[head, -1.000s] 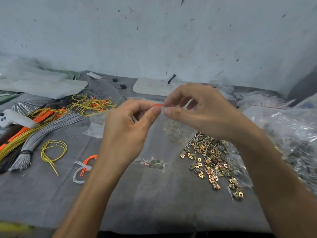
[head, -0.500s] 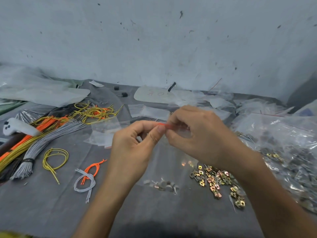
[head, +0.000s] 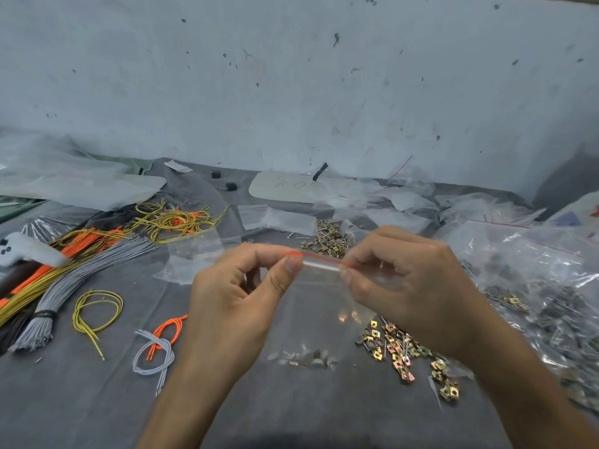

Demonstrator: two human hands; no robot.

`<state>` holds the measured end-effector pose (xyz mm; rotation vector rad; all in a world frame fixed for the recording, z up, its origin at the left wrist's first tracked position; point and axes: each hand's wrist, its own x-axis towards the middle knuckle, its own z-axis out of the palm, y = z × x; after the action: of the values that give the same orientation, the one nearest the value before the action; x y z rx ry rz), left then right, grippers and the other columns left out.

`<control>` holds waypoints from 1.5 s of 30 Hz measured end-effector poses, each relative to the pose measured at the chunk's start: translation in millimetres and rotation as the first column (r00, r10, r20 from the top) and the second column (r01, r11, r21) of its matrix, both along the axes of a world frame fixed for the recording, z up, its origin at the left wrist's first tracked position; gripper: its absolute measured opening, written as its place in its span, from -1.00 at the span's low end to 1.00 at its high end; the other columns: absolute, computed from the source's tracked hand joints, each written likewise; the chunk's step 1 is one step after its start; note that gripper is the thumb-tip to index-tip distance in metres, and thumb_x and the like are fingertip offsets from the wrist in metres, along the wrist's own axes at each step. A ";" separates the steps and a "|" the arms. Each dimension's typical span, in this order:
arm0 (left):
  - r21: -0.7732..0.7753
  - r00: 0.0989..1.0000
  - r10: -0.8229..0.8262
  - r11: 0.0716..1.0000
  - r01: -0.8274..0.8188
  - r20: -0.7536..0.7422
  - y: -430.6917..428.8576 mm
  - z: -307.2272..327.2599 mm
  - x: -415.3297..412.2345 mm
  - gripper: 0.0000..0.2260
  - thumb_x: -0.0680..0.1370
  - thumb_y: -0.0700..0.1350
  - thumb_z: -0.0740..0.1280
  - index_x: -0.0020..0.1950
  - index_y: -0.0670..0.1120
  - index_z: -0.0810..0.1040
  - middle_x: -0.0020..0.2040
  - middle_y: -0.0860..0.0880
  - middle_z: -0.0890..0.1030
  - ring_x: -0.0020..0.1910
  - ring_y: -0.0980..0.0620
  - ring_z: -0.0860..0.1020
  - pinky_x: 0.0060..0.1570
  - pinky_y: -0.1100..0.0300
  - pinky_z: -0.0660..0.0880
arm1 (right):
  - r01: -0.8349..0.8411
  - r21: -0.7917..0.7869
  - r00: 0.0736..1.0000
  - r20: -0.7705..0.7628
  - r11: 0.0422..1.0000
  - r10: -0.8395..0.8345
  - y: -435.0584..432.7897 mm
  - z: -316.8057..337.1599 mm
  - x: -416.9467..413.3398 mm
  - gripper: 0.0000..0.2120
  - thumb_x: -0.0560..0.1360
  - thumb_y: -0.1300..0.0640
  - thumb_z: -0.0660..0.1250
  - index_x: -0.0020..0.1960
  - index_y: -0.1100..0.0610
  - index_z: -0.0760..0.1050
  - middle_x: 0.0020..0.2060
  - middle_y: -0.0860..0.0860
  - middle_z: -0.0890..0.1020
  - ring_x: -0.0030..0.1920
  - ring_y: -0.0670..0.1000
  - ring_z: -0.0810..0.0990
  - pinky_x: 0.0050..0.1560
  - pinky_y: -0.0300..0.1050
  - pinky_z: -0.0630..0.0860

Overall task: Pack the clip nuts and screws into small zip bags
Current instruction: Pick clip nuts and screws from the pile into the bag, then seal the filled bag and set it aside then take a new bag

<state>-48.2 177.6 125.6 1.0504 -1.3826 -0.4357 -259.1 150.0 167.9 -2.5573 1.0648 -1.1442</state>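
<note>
Two bare hands hold a small clear plastic zip bag with a red strip along its mouth up above the middle of the grey-covered table. The left hand pinches the left end of the strip between thumb and forefinger, its other fingers curled. The right hand pinches the right end the same way, thumb in front. The bag hangs down between them, with a few small grey metal pieces lying along its bottom. A loose heap of brass-coloured square clip nuts and thin screws lies on the table under the right wrist, towards the near right corner. A second such heap sits further back, beyond the hands. A big crumpled clear plastic sack of hardware lies along the right edge. A bundle of grey wires, a yellow wire loop and a knot of orange and grey wires lie towards the left edge.
</note>
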 end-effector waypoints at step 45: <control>0.465 0.997 0.066 0.885 -0.040 -0.041 -29.2 -161.7 -13.6 -0.63 0.52 -0.40 0.39 -0.14 0.10 0.70 -0.28 0.12 0.72 -0.29 0.28 0.62 -0.25 0.52 0.46 | 0.758 0.506 0.318 0.266 0.412 -0.910 -69.2 -107.8 -245.0 -0.34 0.44 -0.07 0.51 0.36 -0.02 0.19 0.34 0.10 0.32 0.17 0.05 0.43 0.15 0.03 0.44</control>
<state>-61.8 148.4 -36.0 1.4503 -1.2219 -0.7762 -504.1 80.8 60.1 -1.1531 2.2908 -1.5375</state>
